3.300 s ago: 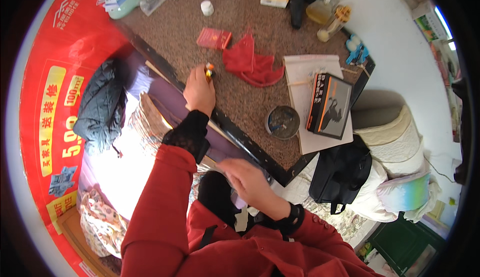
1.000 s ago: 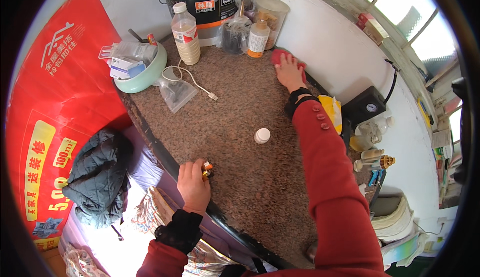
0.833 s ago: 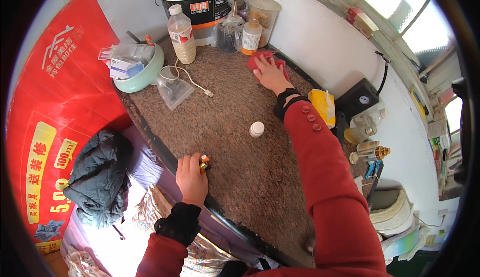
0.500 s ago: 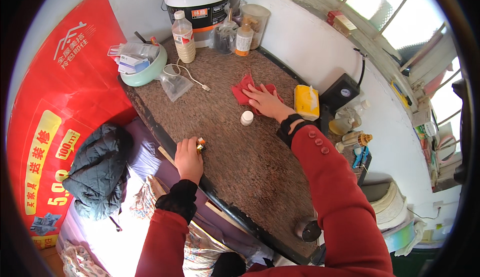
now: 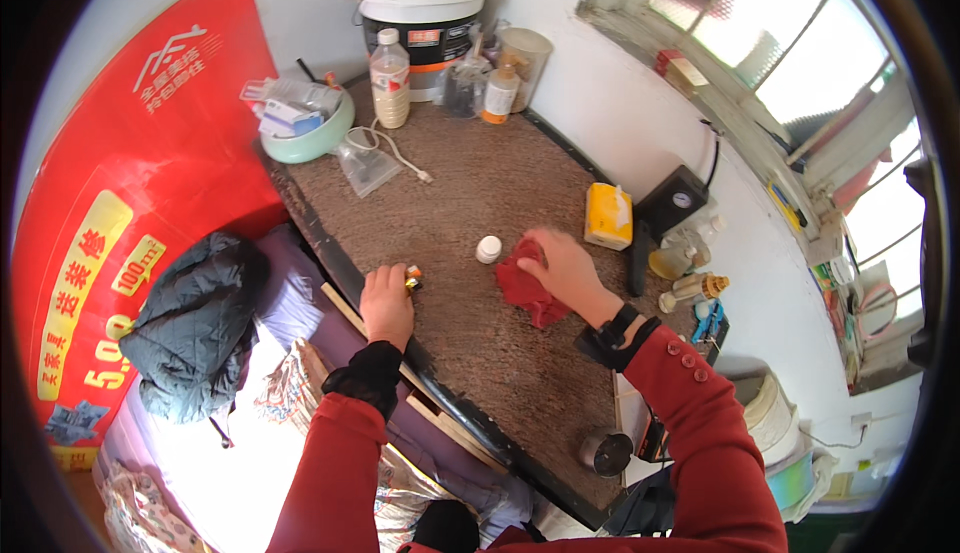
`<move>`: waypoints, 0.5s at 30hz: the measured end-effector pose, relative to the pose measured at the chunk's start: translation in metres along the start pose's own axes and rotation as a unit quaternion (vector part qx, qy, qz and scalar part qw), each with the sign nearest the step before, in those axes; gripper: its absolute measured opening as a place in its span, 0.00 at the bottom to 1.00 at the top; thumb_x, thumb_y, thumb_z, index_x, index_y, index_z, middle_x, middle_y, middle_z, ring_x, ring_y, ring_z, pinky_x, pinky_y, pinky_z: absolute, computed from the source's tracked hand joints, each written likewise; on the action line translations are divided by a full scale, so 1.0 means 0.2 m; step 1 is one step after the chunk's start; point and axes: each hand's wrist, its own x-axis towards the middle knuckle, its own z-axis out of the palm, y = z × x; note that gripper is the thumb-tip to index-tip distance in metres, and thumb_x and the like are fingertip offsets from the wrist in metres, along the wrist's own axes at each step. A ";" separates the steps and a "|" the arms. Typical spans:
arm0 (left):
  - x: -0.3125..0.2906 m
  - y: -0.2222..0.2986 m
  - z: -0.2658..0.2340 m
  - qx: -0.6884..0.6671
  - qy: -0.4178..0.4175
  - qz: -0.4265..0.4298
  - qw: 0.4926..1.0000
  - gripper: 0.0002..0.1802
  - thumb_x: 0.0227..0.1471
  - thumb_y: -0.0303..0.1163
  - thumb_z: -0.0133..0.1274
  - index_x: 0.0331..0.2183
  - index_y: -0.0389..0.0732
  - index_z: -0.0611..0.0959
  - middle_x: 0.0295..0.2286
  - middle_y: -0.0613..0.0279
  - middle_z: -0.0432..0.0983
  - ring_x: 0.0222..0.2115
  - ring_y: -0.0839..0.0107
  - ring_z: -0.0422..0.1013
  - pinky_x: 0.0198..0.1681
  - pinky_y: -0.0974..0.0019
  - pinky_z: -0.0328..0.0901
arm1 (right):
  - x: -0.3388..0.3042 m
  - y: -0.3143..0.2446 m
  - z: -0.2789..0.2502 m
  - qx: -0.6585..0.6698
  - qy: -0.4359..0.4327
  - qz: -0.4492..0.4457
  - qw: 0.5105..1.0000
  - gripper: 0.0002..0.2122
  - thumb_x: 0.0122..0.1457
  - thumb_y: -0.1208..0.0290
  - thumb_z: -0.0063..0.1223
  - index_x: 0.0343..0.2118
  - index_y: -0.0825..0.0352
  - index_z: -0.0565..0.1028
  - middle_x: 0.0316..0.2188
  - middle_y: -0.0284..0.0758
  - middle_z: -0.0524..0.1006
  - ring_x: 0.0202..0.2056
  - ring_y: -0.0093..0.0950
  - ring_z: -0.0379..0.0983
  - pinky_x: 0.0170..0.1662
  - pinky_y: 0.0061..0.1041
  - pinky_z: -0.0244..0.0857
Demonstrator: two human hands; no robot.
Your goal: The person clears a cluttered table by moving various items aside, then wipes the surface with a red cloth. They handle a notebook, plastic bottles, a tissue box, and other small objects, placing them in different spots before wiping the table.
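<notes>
My right hand [image 5: 568,275] is closed over a bunched red cloth [image 5: 532,296] on the brown patterned tabletop [image 5: 500,373]; its fingers are slightly smeared by motion. Just left of the cloth stands a small white bottle [image 5: 488,249] with a white cap, untouched. At the table's left edge, the fingers of my left hand [image 5: 386,303] curl around a small gold and orange object [image 5: 412,279]. Most of that object is hidden by the hand, so its kind does not show.
A yellow tissue pack [image 5: 606,215] and a black air pump [image 5: 672,201] stand by the wall. Farther back are a pale green bowl [image 5: 310,143], a plastic bottle [image 5: 390,83] and a large bucket [image 5: 425,3]. A dark metal cup [image 5: 606,451] sits near the front edge.
My right hand has drawn the red cloth nearer to me, and the cloth is now bunched below and right of the white bottle. My left hand stays at the table edge.
</notes>
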 end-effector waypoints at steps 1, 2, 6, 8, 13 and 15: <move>0.00 0.00 0.00 -0.003 -0.003 0.001 1.000 0.21 0.39 0.20 0.56 0.40 0.41 0.77 0.33 0.56 0.72 0.38 0.52 0.69 0.41 0.54 0.66 | 0.05 -0.04 0.02 0.003 0.065 -0.051 0.997 0.24 0.54 0.63 0.61 0.55 0.59 0.71 0.57 0.40 0.67 0.58 0.48 0.62 0.55 0.41 0.64; 0.00 0.00 -0.01 -0.006 -0.002 0.005 1.000 0.21 0.39 0.20 0.56 0.40 0.41 0.77 0.33 0.56 0.72 0.38 0.52 0.69 0.41 0.54 0.66 | 0.11 -0.09 0.06 0.010 0.152 -0.136 0.979 0.22 0.53 0.66 0.62 0.53 0.59 0.72 0.56 0.40 0.69 0.56 0.48 0.63 0.54 0.41 0.65; 0.01 0.00 -0.01 -0.001 -0.012 0.006 1.000 0.21 0.39 0.21 0.57 0.40 0.42 0.76 0.33 0.56 0.71 0.38 0.53 0.69 0.41 0.54 0.66 | 0.28 -0.11 0.25 -0.050 0.056 -0.100 0.992 0.14 0.52 0.80 0.54 0.43 0.60 0.76 0.44 0.36 0.72 0.49 0.44 0.67 0.50 0.39 0.67; 0.00 0.00 -0.01 -0.007 -0.017 -0.004 1.000 0.22 0.38 0.21 0.57 0.40 0.41 0.76 0.33 0.56 0.71 0.38 0.52 0.68 0.41 0.54 0.66 | 0.35 0.00 0.22 -0.084 0.166 -0.049 0.981 0.13 0.51 0.81 0.50 0.40 0.62 0.76 0.42 0.39 0.72 0.46 0.45 0.67 0.48 0.39 0.67; 0.00 -0.01 -0.01 -0.005 -0.013 -0.009 1.000 0.20 0.40 0.22 0.56 0.40 0.42 0.76 0.33 0.57 0.71 0.38 0.54 0.69 0.40 0.55 0.66 | 0.45 0.17 -0.01 -0.135 0.142 0.023 0.980 0.21 0.54 0.71 0.59 0.52 0.61 0.72 0.51 0.43 0.71 0.52 0.48 0.66 0.54 0.41 0.65; 0.00 -0.01 -0.01 0.001 -0.006 -0.006 1.000 0.19 0.42 0.23 0.55 0.40 0.43 0.77 0.32 0.59 0.71 0.37 0.56 0.69 0.38 0.56 0.67 | 0.54 0.09 -0.07 -0.153 0.193 -0.001 0.969 0.27 0.55 0.67 0.60 0.59 0.60 0.68 0.55 0.47 0.69 0.55 0.49 0.65 0.56 0.41 0.63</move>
